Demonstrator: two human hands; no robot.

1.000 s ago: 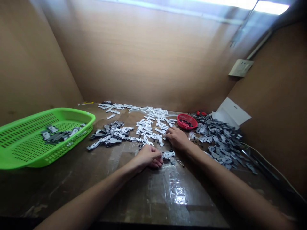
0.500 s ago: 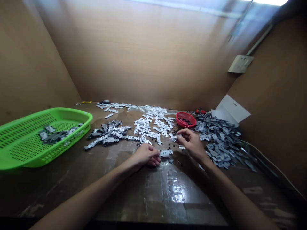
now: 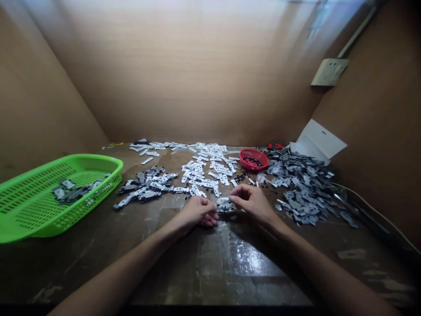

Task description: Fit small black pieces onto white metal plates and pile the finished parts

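My left hand (image 3: pixel 198 212) rests on the dark table (image 3: pixel 230 263) with its fingers curled, pinching the left end of a small white plastic piece (image 3: pixel 224 204). My right hand (image 3: pixel 250 200) is closed in a pinch over the right end of the same piece. Just beyond my hands lies a spread of white flat pieces (image 3: pixel 207 169). A pile of mixed grey and white pieces (image 3: pixel 148 184) lies to the left of it.
A green perforated basket (image 3: pixel 39 206) at the left holds a few grey parts. A small red basket (image 3: pixel 253 159) with black bits stands behind my right hand. A heap of grey pieces (image 3: pixel 302 188) covers the right side. Brown boards wall the table in.
My right hand took a small part from the white spread and came back to meet my left hand over the white piece. My left hand has stayed put.
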